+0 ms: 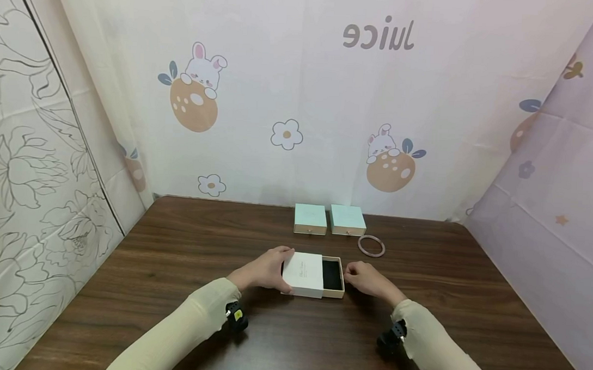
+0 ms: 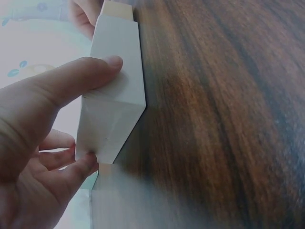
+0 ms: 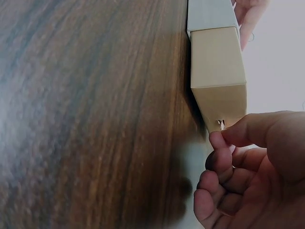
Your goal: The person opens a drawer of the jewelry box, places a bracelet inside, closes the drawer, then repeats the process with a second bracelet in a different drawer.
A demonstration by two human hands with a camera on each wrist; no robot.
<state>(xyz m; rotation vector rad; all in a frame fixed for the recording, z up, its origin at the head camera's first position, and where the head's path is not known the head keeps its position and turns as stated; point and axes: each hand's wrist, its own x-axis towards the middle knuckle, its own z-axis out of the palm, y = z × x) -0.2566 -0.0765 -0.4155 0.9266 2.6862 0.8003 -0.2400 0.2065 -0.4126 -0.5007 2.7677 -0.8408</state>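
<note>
A white drawer box [image 1: 303,272] lies on the wooden table, its cream inner drawer [image 3: 218,58] slid partly out to the right. Black lining [image 1: 331,275] shows inside the drawer. My left hand [image 1: 269,268] grips the white sleeve by its left end; in the left wrist view the thumb lies along the near side and other fingers touch the end and far side. My right hand [image 1: 367,278] is at the drawer's right face. In the right wrist view, its thumb and index finger pinch the small pull [image 3: 221,124], mostly hidden by the fingertips.
Two mint-green drawer boxes, a left one [image 1: 310,218] and a right one [image 1: 347,220], stand side by side at the table's back edge. A pale pink ring-shaped bangle [image 1: 371,246] lies in front of the right one. Printed curtains [image 1: 250,96] hang behind the table.
</note>
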